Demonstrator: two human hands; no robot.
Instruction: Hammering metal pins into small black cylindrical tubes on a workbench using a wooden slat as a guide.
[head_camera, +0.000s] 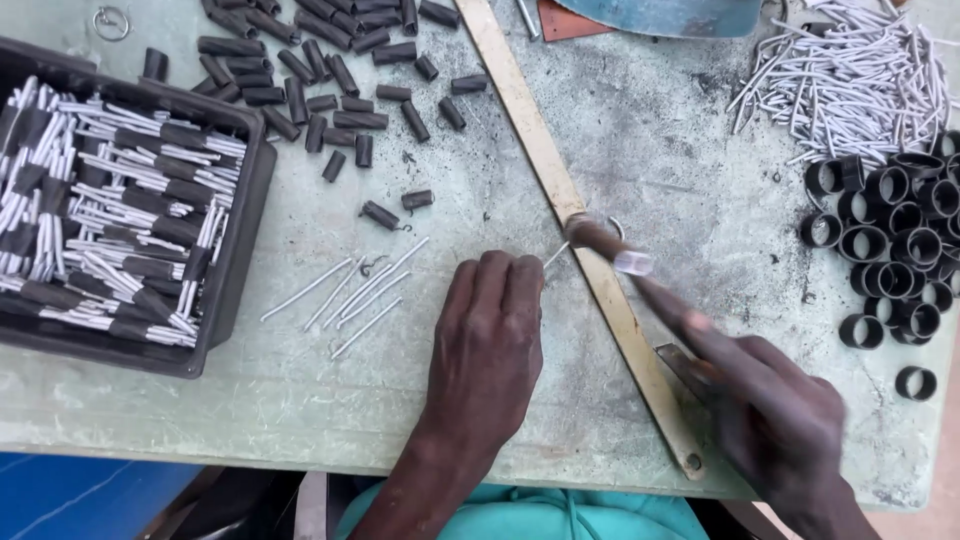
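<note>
My left hand (488, 335) rests palm down on the pale green table (660, 170), fingers pinching a thin white rod (556, 254) against the wooden strip (545, 160). My right hand (770, 405) is blurred and grips a small hammer (610, 245) whose head sits over the rod's tip on the strip. Several loose white rods (355, 292) lie just left of my left hand. Two short black tubes (395, 207) lie above them.
A black tray (245, 215) at the left holds many rods with black sleeves. Black tubes (320, 70) scatter at the top. White rods (850, 75) pile at top right, black rings (895, 250) at the right. A metal ring (111, 21) lies top left.
</note>
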